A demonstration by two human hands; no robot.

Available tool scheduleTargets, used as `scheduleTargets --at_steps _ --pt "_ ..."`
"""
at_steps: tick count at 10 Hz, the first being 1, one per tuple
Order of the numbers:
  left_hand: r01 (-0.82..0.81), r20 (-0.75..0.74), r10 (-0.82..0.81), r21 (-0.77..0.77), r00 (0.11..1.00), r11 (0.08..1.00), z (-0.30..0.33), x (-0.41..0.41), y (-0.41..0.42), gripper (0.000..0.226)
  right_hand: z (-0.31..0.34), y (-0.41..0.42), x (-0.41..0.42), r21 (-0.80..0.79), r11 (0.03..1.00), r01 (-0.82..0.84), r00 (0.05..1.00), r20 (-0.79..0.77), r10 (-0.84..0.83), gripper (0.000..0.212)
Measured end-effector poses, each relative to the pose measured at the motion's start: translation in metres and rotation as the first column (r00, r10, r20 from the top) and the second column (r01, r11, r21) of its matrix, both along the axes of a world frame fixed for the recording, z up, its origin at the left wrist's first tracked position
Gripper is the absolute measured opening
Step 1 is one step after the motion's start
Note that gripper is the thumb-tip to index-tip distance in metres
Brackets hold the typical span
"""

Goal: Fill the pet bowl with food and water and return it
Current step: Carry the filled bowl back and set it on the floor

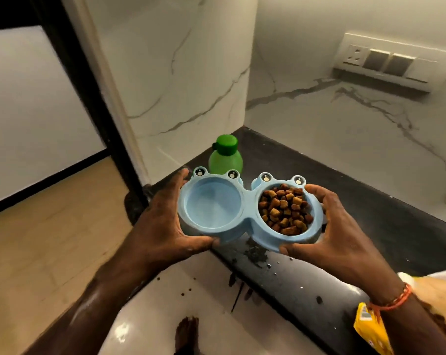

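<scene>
A light blue double pet bowl (247,216) with frog eyes on its rim is held over the front edge of the black counter (370,226). Its right cup is heaped with brown kibble (284,209); whether the left cup (213,204) holds water I cannot tell. My left hand (163,219) grips the bowl's left end, thumb under the near rim. My right hand (337,226) grips the right end the same way. Just behind the bowl stands a green bottle (225,156) with a dark green cap, upright on the counter.
A yellow food packet (370,326) lies on the counter by my right wrist. Crumbs and drops speckle the counter's front edge (257,254). Marble walls close the corner; a switch panel (385,60) is on the right wall. A bare foot (188,334) shows on the floor below.
</scene>
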State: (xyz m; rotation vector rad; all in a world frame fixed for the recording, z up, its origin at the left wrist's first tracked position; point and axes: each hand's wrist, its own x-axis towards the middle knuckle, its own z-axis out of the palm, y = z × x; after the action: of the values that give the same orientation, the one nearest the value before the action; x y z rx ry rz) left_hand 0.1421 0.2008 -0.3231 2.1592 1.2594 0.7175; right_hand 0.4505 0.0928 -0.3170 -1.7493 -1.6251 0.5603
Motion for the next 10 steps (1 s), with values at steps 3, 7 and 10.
scheduleTargets --at_steps 3,7,10 --pt "-0.310 -0.051 0.312 0.044 0.949 0.950 0.005 -0.103 -0.059 0.118 -0.008 0.053 -0.089 -0.014 0.946 -0.325 0.946 -0.017 0.324 0.110" --pt "-0.594 -0.045 0.597 0.064 0.801 0.802 0.020 -0.214 -0.111 0.100 -0.010 0.106 -0.226 0.001 0.802 -0.597 0.802 -0.011 0.597 0.112" --pt "-0.672 -0.001 0.672 0.037 0.740 0.740 0.010 -0.287 -0.114 0.100 -0.011 0.138 -0.311 -0.023 0.719 -0.694 0.719 0.011 0.695 0.115"
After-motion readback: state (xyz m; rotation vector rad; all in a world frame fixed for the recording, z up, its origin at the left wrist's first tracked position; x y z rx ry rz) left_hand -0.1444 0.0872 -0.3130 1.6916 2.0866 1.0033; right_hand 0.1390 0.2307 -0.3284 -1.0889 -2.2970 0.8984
